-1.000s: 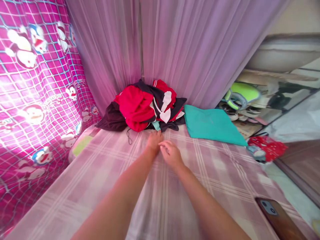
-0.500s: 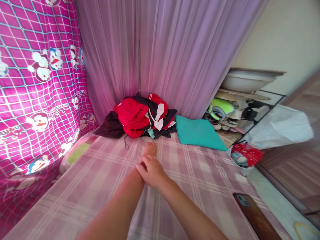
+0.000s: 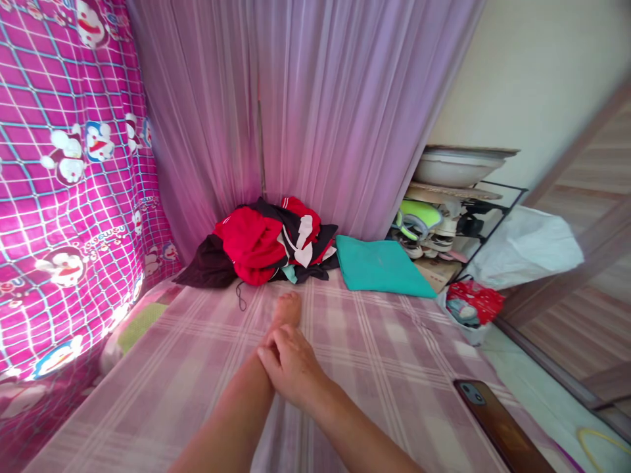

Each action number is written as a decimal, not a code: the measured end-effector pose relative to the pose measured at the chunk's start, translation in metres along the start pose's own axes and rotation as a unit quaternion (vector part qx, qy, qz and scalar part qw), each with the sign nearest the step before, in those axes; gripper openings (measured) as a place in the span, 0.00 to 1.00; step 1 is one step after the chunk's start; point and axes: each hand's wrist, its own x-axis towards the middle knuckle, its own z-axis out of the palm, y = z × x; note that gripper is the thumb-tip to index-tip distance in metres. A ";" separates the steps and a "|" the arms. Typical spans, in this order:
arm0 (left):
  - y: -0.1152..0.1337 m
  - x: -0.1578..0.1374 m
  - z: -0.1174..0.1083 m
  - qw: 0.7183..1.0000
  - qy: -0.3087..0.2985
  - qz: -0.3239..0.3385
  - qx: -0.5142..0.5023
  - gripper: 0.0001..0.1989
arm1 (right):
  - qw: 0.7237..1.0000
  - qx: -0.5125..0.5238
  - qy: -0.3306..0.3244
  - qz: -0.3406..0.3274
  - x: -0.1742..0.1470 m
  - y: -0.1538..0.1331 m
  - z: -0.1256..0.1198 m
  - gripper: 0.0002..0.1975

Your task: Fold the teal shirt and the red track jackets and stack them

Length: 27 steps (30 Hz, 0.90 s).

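My left hand (image 3: 287,310) is stretched forward over the bed, its fingers curled in and nothing visible in them. Across the left wrist lies my right hand (image 3: 292,364), fingers bent over it and touching the skin. Just beyond the left hand sits a heap of clothes (image 3: 254,240), red, black and white, with a thin dark cord loop hanging from its front edge. Right of the heap lies a folded teal cloth (image 3: 384,266). A brown phone (image 3: 503,424) rests camera side up near the bed's right edge.
Under everything is a plaid bedsheet (image 3: 197,374). Purple curtains (image 3: 305,118) hang behind, and a pink cartoon-print curtain (image 3: 73,197) with netting covers the left. At right stand a shoe rack (image 3: 486,240), a white bag (image 3: 527,249) and a red bag (image 3: 478,299).
The view has shifted slightly, so the surroundings sit further left. My right hand has slid a little back toward me along the left wrist. The clothes, cloth and phone stay put.
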 end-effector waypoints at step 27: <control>-0.002 0.004 0.005 0.999 0.014 0.024 0.034 0.16 | 0.996 0.085 -0.035 0.019 -0.013 0.024 -0.007 0.11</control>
